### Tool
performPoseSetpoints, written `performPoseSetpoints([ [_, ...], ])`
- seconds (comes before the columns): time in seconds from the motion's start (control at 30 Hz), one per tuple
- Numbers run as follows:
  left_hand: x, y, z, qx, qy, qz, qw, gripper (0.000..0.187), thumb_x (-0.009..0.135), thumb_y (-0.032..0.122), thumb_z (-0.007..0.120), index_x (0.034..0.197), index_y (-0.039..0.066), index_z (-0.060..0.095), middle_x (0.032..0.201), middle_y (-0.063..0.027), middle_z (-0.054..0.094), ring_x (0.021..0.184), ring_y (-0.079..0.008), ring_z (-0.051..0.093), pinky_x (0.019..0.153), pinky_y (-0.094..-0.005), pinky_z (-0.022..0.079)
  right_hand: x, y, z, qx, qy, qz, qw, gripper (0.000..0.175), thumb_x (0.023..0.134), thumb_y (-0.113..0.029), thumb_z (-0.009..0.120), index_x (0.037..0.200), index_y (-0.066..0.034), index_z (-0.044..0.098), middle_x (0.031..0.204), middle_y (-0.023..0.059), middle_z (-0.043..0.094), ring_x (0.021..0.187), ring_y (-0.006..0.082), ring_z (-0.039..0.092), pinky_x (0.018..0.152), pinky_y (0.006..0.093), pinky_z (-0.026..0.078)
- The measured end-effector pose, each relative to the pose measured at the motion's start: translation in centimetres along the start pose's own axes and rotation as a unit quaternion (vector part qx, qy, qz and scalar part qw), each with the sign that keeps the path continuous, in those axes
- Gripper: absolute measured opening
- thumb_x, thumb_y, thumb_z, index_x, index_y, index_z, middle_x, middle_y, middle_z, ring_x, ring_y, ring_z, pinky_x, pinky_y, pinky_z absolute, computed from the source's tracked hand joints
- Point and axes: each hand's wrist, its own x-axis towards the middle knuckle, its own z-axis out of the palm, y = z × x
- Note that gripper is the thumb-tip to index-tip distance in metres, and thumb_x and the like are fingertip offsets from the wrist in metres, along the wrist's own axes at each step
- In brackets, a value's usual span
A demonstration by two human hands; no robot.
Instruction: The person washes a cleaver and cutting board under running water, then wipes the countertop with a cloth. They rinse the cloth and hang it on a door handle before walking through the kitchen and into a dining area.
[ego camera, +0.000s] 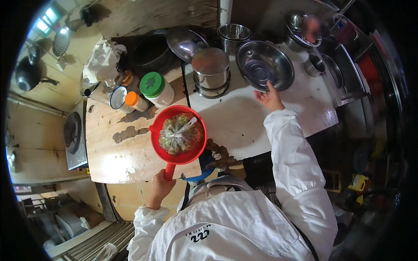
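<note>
My left hand point(160, 186) is closed around the handle of a red plastic dipper point(170, 160). In the dipper's bowl lies a knotted clear plastic bag point(178, 133) filled with chopped greenish food. My right hand point(270, 98) reaches to the near rim of a wide stainless steel basin point(282, 70) on the white tabletop point(235, 130). Its fingers are apart, and one overlaps the rim in view; whether it touches the metal I cannot tell. Left of the basin stands a lidded steel pot point(210, 70).
A green-lidded jar point(156, 88), an orange-capped bottle point(136, 101) and an enamel mug point(120, 98) stand on the peeling wooden tabletop point(101, 130). Behind are a dark wok point(150, 53), a metal lid point(186, 44) and nested steel pots point(234, 37). A sink point(351, 73) lies right.
</note>
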Motion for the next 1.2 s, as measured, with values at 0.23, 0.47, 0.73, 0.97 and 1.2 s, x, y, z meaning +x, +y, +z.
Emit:
performPoseSetpoints([
  [0.23,4.2,4.5,2.6,0.086,-0.019,0.074,0.993,0.026,0.062,0.016,0.064,0.084,0.002,0.059,0.076,-0.0196,0.062,0.074,-0.0363,0.060,0.065,-0.0409,0.047,-8.2,3.0,-6.9,-0.084,0.007,0.022,0.996,0.039,0.085,-0.033,0.059,0.107,-0.0044,0.045,0.102,0.0197,0.057,0.082,0.0253,0.058,0.069,0.0354,0.049],
  [0.47,7.0,5.9,2.6,0.078,-0.102,0.117,0.985,0.023,0.064,0.013,0.063,0.081,0.000,0.057,0.061,-0.0142,0.059,0.052,-0.0256,0.061,0.051,-0.0358,0.048,-24.6,9.8,-18.1,-0.006,0.194,-0.067,0.979,0.025,0.086,-0.025,0.055,0.100,-0.0069,0.047,0.097,0.0170,0.060,0.079,0.0255,0.059,0.067,0.0357,0.049],
  [0.73,5.7,8.7,1.0,0.322,0.021,0.276,0.905,0.058,0.072,0.034,0.068,0.113,-0.002,0.047,0.098,-0.0205,0.057,0.093,-0.0340,0.055,0.079,-0.0442,0.044,-40.9,20.0,-29.9,0.180,0.405,-0.063,0.894,0.030,0.087,-0.022,0.050,0.110,-0.0038,0.040,0.100,0.0170,0.056,0.080,0.0260,0.056,0.067,0.0373,0.049],
  [0.97,-2.4,17.8,7.8,0.152,0.163,0.526,0.821,0.063,0.073,0.011,0.067,0.126,-0.003,0.036,0.120,-0.0247,0.042,0.112,-0.0414,0.040,0.096,-0.0469,0.033,-47.6,21.9,-37.5,0.183,0.445,-0.080,0.873,0.046,0.089,-0.022,0.048,0.128,-0.0049,0.030,0.104,0.0138,0.055,0.083,0.0209,0.057,0.070,0.0337,0.048],
  [1.2,-9.9,24.9,21.1,0.160,-0.039,0.578,0.799,0.073,0.067,0.010,0.070,0.129,-0.001,0.033,0.123,-0.0254,0.038,0.114,-0.0415,0.038,0.098,-0.0464,0.031,-47.9,17.0,-44.9,0.133,0.429,-0.128,0.884,0.038,0.086,-0.023,0.054,0.120,-0.0072,0.044,0.098,0.0086,0.058,0.084,0.0221,0.060,0.065,0.0348,0.049],
])
